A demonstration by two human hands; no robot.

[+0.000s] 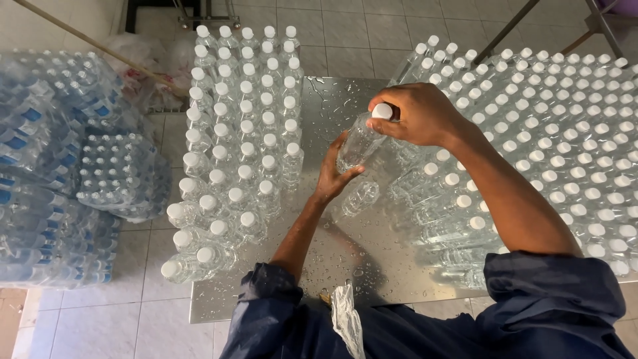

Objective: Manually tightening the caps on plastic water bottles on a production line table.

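My right hand [415, 114] clamps the cap, left hand [332, 174] cups the bottle [359, 143]; I keep it steady, twisting firmly.

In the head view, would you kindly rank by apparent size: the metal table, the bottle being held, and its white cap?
1. Metal table
2. Bottle, held by both the left hand and right hand
3. White cap

Clear bottles [242, 133] with white caps, on the silver wet table [345, 100]; beside the table, blue-labelled packs [40, 173]; dark blue sleeves [558, 292].
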